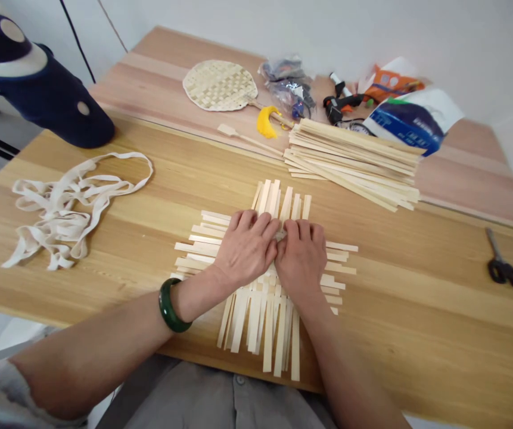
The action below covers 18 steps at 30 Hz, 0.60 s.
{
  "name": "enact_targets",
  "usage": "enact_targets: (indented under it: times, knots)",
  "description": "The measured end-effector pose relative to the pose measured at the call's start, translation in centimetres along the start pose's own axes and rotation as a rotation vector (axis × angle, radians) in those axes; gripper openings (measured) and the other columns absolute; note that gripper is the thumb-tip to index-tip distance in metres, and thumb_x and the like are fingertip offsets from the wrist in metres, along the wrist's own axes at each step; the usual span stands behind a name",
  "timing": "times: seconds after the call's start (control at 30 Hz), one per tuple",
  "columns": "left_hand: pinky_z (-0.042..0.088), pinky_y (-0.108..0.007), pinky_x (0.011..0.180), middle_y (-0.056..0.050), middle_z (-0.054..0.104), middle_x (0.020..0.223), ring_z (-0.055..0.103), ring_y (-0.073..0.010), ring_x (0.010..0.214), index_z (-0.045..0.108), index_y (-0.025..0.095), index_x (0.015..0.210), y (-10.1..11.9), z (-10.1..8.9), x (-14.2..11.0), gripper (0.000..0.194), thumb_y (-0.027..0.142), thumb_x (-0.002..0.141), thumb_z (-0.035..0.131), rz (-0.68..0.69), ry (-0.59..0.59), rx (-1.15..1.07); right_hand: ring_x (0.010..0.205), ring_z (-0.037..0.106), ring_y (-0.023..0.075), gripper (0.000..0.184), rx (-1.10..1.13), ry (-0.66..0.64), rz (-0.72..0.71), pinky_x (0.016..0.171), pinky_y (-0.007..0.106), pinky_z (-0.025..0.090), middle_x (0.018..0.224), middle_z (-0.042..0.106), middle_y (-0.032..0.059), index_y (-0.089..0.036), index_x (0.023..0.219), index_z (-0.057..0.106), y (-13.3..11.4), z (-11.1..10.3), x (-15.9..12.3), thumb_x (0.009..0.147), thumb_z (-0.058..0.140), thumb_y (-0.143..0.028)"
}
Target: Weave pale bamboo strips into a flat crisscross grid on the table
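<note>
Flat pale bamboo strips (pixel 256 325) lie crossed in a loose weave on the wooden table (pixel 417 310), some running toward me and others sideways. My left hand (pixel 245 247), with a green bangle (pixel 172 305) on its wrist, presses on the middle of the strips. Beside it, my right hand (pixel 298 256) rests on the same crossing, fingertips almost meeting those of my left hand. Both hands hide the centre of the weave. A loose stack of bamboo strips (pixel 350 161) lies beyond them.
A tangle of cream cloth tape (pixel 64 208) lies on the left, and scissors (pixel 501 266) on the right. At the far side are a woven fan (pixel 219 85), plastic bags (pixel 287 86), a glue gun (pixel 336 107) and a blue-printed bag (pixel 410 122). A dark blue object (pixel 37 89) stands far left.
</note>
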<state>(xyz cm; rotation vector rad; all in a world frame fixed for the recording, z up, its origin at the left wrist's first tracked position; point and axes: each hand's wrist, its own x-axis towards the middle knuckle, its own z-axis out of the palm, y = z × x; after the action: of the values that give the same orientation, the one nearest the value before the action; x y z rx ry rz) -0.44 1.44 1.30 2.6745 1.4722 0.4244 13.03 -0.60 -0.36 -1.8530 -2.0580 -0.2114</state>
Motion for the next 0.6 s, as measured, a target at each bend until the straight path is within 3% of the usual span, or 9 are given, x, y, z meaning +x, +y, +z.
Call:
enact_targets:
  times: [0.6]
  knots:
    - [0.038, -0.045, 0.087, -0.008, 0.06, 0.105, 0.048, -0.029, 0.098, 0.057, 0.019, 0.105, 0.25, -0.21, -0.54, 0.017, 0.027, 0.094, 0.046, 0.034, 0.031, 0.035, 0.087, 0.042, 0.0266, 0.013, -0.048, -0.011, 0.002, 0.079, 0.037, 0.034, 0.091, 0.06, 0.0084, -0.019, 0.089, 0.061, -0.2, 0.04, -0.21, 0.085, 0.051, -0.012]
